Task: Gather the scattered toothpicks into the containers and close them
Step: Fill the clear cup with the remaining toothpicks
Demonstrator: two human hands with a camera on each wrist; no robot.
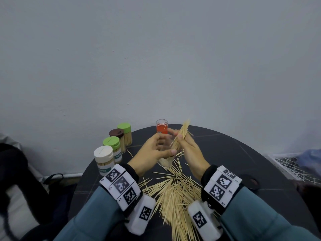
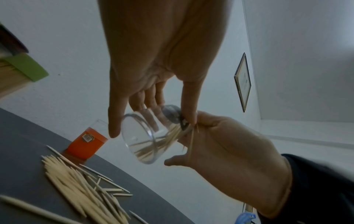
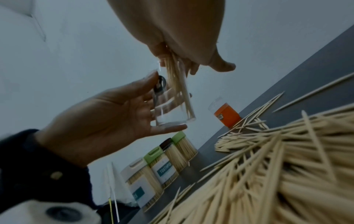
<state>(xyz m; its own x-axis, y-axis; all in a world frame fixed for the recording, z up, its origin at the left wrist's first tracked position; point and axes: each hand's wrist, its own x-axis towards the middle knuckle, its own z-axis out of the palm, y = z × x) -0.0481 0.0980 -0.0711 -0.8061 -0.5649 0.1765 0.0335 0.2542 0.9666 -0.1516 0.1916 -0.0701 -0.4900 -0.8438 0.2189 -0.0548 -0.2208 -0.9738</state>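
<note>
Above the dark round table point(image 1: 225, 153), the left hand point(image 1: 152, 152) curls round a clear container point(image 2: 145, 136), tipped with its mouth toward the right hand point(image 1: 189, 150), which pinches a bundle of toothpicks point(image 1: 181, 136) and feeds their ends into that mouth; a few already lie inside. By my reckoning the job is well along yet far from over: four lidded containers point(image 1: 112, 146) packed with sticks stand in a row at the table's left edge, apparently finished, while a big loose heap of toothpicks point(image 1: 175, 193) sprawls between the wrists. An orange-labelled container point(image 1: 161, 126) waits upright just beyond the hands, seemingly empty. A dark lid point(image 1: 250, 183) lies near the right sleeve. Nothing blocks the pouring, though strays poking sideways from the bundle may catch on the rim.
</note>
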